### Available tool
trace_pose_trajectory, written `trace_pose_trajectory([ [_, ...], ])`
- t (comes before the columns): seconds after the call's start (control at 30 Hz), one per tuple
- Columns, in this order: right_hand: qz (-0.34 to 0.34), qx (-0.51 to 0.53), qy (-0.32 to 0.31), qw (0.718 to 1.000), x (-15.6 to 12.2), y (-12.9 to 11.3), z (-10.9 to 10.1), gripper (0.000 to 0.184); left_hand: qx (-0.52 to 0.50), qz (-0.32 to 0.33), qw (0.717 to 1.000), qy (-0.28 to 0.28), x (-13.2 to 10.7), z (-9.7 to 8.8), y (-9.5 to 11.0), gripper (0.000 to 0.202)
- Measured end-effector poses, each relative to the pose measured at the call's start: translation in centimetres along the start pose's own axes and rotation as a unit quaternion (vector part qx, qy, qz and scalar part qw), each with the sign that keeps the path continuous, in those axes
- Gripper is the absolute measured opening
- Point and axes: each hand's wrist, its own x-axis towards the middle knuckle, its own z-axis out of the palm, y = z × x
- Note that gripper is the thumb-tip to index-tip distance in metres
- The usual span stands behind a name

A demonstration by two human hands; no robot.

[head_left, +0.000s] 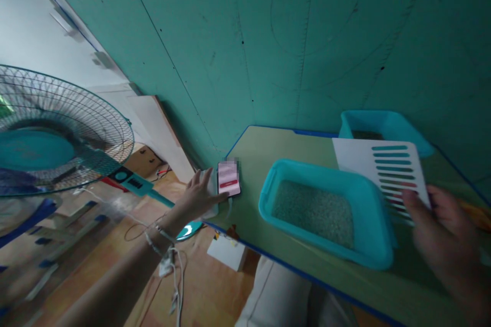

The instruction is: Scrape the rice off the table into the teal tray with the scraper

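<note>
My right hand (pixel 445 230) grips a white slotted litter scoop (pixel 353 154) by its slotted end, thumb on the near face. The scoop is raised above the table at the right. Just left of it sits a turquoise litter tray (pixel 326 171) with grey granular litter (pixel 312 209) in it. My left hand (pixel 199 194) is at the table's left edge, fingers spread over a pale flat object (pixel 212 209) that it partly hides. The left thumb reaches the lower edge of a phone (pixel 229 176) with a lit pinkish screen.
A second turquoise tray (pixel 387 120) stands behind the scoop, by the green wall (pixel 268 51). The table (pixel 264 145) has a blue edge. A turquoise fan (pixel 57 148) stands at the left. Cables (pixel 176 276) and a white box (pixel 228 251) lie on the floor.
</note>
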Motion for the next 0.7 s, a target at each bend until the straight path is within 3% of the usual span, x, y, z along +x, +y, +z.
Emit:
trace_pose_trajectory([
  [0.07,0.004,0.008,-0.001,1.0,0.0,-0.1,0.0,0.039,0.006,0.027,1.0,-0.013,-1.2,0.2,-0.3,0.053],
  [0.27,-0.005,-0.009,-0.003,1.0,-0.1,-0.7,-0.2,0.037,0.06,0.033,0.997,-0.033,-5.2,0.9,-0.7,0.09],
  [0.33,-0.005,-0.013,0.001,1.0,-0.2,-0.9,-0.2,0.038,0.077,0.052,0.995,-0.028,-5.6,1.1,-0.3,0.084],
  [0.5,-0.014,-0.018,0.009,1.0,-0.1,-1.0,0.0,0.037,0.057,0.083,0.995,0.024,-5.1,1.6,0.4,0.041],
  [0.7,-0.006,-0.018,0.017,1.0,-0.1,-1.2,0.0,0.038,-0.044,0.084,0.99,0.1,-3.9,2.3,-0.4,0.037],
])
